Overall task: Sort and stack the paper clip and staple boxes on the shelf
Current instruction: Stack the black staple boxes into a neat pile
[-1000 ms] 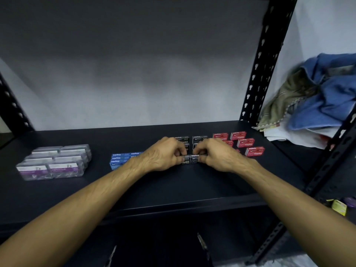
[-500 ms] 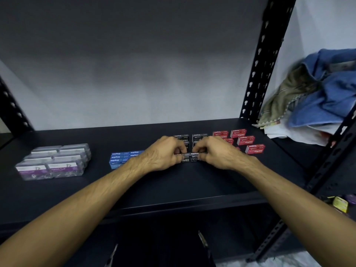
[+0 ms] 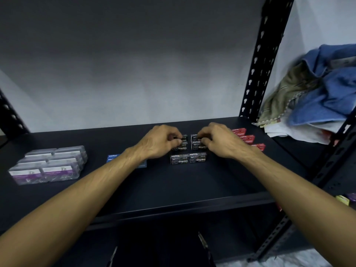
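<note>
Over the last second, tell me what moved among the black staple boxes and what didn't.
Both hands let go of the front pair of black boxes and moved back. Now the left hand and right hand each pinch a box in the rear black rows. The front pair sits side by side, uncovered. The clear clip boxes, blue boxes and red boxes stayed put.

Paper clip boxes lie left of staple boxes.

Two bare forearms, no sleeves, with each hand ungloved
</note>
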A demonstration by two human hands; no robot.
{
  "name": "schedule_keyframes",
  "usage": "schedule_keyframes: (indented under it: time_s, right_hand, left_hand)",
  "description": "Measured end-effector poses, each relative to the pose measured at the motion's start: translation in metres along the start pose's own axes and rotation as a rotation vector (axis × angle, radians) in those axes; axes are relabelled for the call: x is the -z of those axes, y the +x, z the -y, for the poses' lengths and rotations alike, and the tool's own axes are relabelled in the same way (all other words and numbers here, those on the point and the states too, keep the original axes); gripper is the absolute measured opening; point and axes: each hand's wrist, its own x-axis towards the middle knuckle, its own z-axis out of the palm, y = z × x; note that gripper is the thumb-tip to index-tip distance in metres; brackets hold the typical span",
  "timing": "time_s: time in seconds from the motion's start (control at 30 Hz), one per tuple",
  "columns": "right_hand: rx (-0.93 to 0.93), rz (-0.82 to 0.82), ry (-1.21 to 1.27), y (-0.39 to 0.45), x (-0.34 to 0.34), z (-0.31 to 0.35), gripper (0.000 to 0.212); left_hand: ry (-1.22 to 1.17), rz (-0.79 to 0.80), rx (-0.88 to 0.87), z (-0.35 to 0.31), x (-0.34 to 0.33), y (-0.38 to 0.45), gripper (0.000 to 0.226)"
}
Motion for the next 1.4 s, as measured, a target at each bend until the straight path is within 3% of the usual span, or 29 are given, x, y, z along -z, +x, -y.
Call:
schedule_keyframes:
  time_s: [0.3, 1.4]
  right_hand:
    - [0.027, 0.14, -0.105, 0.013, -0.006, 0.006, 0.034]
    - [0.089, 0.327, 0.074, 0.011, -0.009, 0.007, 0.028]
  left_hand:
    - [-0.033, 0.104, -0.004, 0.004, -0.005, 0.016, 0.014]
    - [-0.141, 0.3, 0.026, 0.004, -0.001, -0.002, 0.018]
